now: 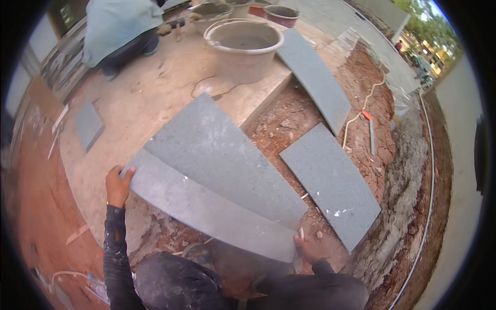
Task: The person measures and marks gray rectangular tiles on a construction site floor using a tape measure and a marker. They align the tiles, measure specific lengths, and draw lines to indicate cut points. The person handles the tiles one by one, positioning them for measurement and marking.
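A long light grey stone slab (pixel 217 217) lies across my lap side, its far edge over a wider dark grey slab (pixel 212 139). My left hand (pixel 118 187) grips the light slab's left end, thumb on top and fingers around the edge. At its right end, my right hand (pixel 309 249) is closed against the corner; its lower fingers are partly hidden. A small white stick (pixel 301 233) stands up by the right thumb, its kind unclear. Both knees are just below the slab's near edge.
More grey slabs lie right (pixel 330 188) and far right (pixel 318 77), with a small grey piece (pixel 89 125) at left. A large bucket (pixel 244 49) stands on the concrete step. An orange-handled tool (pixel 370 129) rests on red soil. A person (pixel 121 33) crouches at far left.
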### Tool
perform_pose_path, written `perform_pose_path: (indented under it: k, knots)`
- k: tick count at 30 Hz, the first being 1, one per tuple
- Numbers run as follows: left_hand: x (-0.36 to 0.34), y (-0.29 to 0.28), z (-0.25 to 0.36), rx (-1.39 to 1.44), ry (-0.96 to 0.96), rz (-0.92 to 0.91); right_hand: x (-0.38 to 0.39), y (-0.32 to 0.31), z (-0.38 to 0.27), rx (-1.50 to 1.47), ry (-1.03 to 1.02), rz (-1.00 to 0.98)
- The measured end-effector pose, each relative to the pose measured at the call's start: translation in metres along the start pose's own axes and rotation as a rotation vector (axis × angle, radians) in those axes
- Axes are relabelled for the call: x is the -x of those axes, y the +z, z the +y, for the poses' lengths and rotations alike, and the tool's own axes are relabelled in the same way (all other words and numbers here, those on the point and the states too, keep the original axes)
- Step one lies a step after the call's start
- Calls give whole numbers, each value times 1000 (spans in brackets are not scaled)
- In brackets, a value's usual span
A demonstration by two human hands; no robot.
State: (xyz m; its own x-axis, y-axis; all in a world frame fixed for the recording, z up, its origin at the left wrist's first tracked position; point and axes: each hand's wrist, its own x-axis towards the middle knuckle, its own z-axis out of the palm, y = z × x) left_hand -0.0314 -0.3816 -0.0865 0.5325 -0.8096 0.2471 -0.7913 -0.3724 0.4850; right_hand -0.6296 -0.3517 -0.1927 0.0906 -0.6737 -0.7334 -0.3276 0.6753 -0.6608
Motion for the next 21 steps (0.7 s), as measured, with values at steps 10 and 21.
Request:
perform_pose_path:
  k: [10, 21]
  knots:
    - [210, -95, -94, 431, -592, -36, -24, -7, -130, 483, -404, -170]
    - [443, -73, -148, 352, -1124, 396, -36, 156, -262, 1018, -700, -597]
